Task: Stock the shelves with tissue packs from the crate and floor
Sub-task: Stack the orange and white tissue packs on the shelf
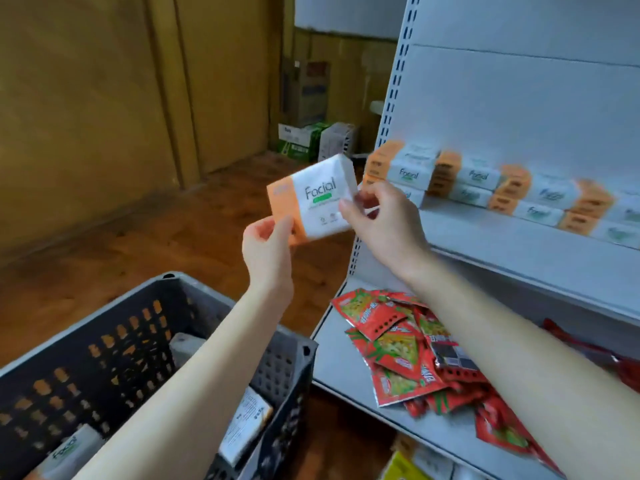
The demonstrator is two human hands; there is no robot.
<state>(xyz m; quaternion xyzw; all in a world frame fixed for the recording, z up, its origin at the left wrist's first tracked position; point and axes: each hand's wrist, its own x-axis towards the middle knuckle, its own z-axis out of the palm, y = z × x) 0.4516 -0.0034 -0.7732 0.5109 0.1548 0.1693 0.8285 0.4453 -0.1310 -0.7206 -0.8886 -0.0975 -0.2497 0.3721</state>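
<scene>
Orange-white tissue pack (317, 202) in pinch of left hand (266, 249) and right hand (384, 225); stacked packs (479, 183) just behind, red sachets (398, 355) below.

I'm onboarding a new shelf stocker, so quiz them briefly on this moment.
1. True or false: the left hand and right hand both hold the white-and-orange "Facial" tissue pack.
2. The flat red glossy snack sachets lie: A in the dark grey plastic crate; B on the white metal shelf below the stacked tissue packs; C on the wooden floor.
3. How many layers high are those stacked packs?
Key: 1 true; 2 B; 3 two.
</scene>
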